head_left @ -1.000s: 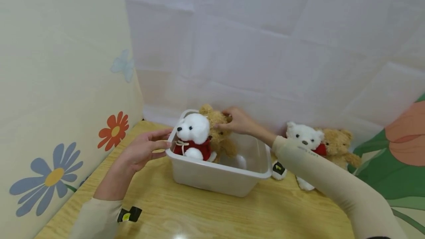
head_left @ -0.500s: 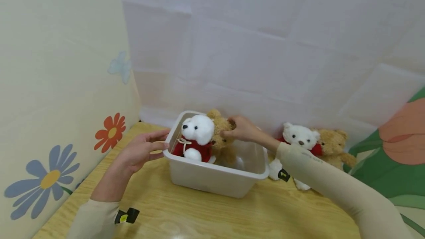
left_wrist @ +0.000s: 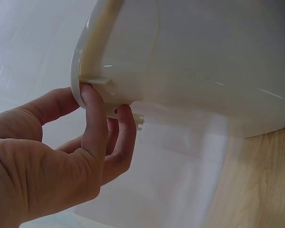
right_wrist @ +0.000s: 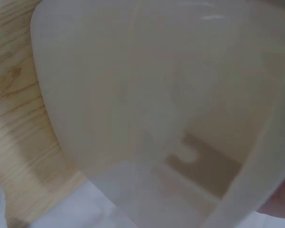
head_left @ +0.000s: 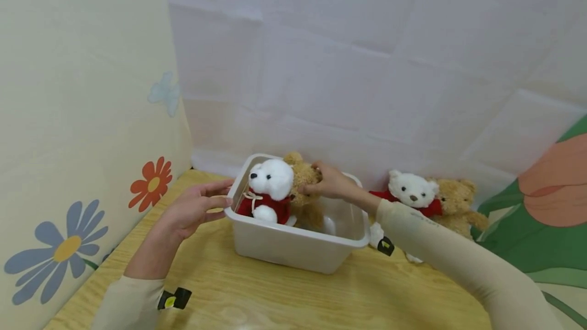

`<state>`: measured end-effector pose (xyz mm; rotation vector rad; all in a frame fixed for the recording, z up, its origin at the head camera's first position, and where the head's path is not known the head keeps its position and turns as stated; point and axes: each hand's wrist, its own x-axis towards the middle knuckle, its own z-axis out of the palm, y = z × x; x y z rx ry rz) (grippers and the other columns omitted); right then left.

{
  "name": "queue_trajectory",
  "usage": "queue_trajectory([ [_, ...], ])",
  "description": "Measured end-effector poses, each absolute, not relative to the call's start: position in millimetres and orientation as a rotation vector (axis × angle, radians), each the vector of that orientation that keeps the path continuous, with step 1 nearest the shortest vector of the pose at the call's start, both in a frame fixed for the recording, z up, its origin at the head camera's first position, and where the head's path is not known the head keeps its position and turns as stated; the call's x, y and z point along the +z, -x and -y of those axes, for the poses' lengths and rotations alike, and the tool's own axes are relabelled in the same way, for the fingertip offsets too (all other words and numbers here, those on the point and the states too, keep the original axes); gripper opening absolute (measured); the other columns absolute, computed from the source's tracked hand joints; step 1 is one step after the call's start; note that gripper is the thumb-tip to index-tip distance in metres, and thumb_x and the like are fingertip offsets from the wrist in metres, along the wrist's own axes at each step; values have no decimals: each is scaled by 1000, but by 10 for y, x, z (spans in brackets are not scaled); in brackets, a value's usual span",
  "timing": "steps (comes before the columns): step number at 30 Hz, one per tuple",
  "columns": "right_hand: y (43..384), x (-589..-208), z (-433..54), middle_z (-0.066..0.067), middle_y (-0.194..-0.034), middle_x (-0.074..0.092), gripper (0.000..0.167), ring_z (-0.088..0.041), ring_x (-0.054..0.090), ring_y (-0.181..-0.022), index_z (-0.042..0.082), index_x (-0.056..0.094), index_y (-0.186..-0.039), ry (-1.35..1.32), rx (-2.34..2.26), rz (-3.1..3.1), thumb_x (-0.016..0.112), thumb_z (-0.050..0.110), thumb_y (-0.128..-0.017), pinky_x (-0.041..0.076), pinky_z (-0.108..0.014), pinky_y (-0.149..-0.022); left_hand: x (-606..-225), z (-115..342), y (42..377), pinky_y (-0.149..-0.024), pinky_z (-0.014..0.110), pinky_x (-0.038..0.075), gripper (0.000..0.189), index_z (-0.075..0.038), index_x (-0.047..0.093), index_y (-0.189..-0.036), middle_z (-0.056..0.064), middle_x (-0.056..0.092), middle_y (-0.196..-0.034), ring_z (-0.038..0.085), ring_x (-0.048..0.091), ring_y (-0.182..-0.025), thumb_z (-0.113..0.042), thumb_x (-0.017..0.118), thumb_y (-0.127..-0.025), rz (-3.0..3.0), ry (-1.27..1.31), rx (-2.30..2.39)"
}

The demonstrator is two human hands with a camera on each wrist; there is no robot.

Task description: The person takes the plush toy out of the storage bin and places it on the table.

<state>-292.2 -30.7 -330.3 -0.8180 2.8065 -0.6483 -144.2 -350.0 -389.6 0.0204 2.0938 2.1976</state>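
- The curly golden-brown plush bear (head_left: 299,174) was inside the tub, its head above the rim level; its lower body was partly hidden, so contact with the floor could not be judged.
- Right hand (head_left: 334,183) held that bear by the side of the head, thumb in front, fingers toward the back. Right wrist view was mostly tub wall; it did not confirm the grip.
- Handling estimate: light, soft, compressible, unlikely to slip thanks to the pile. Head and torso judged the best holds; ears and limbs would probably flop or pull.
- Beside it, toward the left end of the tub, sat a white fluffy plush animal (head_left: 271,180) with a black nose, red garment and cream bow. Judged similarly soft; torso the surer hold.
- Both sat in the off-white rectangular plastic tub (head_left: 284,248). Walls looked smooth and glossy: stiff, light, rather slippery; the flanged rim seemed the natural hold.
- Left hand (head_left: 194,205) pinched that rim at the left end, fingertips tucked under the flange.
- Outward: right of the tub, a white plush bear in red (head_left: 414,190) leaned by a second golden-brown bear (head_left: 455,197), partly behind the right sleeve (head_left: 440,241).
- Surface: pale wood-grain table (head_left: 220,292).
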Motion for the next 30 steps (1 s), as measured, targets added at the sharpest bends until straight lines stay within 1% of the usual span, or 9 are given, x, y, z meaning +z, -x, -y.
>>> queue_trajectory([
  [3,2935,-3322,313,-21,-133,58,80,-34,58,-117,2,48,-142,777,-717,-2801,83,45,-83,50,-46,-95,-3886,3501,1439,-101,48,49,60,-2,43,-154,23,43,-150,39,48,-132,-9,66,-99,-2096,-25,2201],
  [5,2941,-3332,320,-22,-134,57,79,-34,57,-118,1,50,-140,757,-767,-2803,84,43,-82,50,-46,-96,-3880,3501,1437,-101,48,49,60,-2,43,-154,23,42,-151,39,47,-133,-9,66,-99,-2097,-25,2201],
  [8,2949,-3350,331,-20,-128,60,75,-33,58,-114,0,54,-133,742,-837,-2819,87,40,-79,51,-45,-94,-3874,3502,1432,-101,49,48,60,-3,43,-154,23,42,-151,39,47,-133,-9,66,-99,-2099,-21,2201],
  [12,2945,-3363,338,-16,-116,65,69,-30,61,-104,0,59,-125,736,-899,-2850,89,36,-75,52,-42,-87,-3874,3507,1428,-102,50,48,60,-4,43,-154,22,43,-151,38,46,-133,-10,66,-99,-2105,-21,2192],
  [15,2950,-3364,326,-14,-111,66,66,-28,61,-99,1,61,-123,746,-934,-2874,90,34,-74,52,-41,-85,-3880,3507,1434,-102,51,47,59,-4,44,-154,22,43,-151,39,46,-133,-10,65,-99,-2110,-22,2189],
  [18,2955,-3352,316,-15,-112,66,64,-29,61,-101,0,62,-122,771,-967,-2898,90,33,-74,51,-41,-86,-3893,3518,1441,-103,52,46,59,-5,44,-154,21,43,-151,39,46,-133,-10,65,-100,-2111,-27,2188],
  [23,2957,-3264,262,-16,-120,66,62,-31,59,-110,0,64,-122,765,-1011,-2913,89,32,-75,49,-43,-94,-3910,3504,1451,-104,53,45,58,-4,44,-154,21,42,-152,39,45,-134,-9,64,-100,-2102,-36,2191],
  [30,2949,-3111,246,-15,-118,68,59,-31,61,-111,1,68,-118,768,-1082,-2968,90,32,-73,50,-42,-94,-3896,3523,1437,-106,53,43,59,-3,43,-154,22,42,-151,41,44,-134,-10,64,-100,-2105,-41,2189],
])
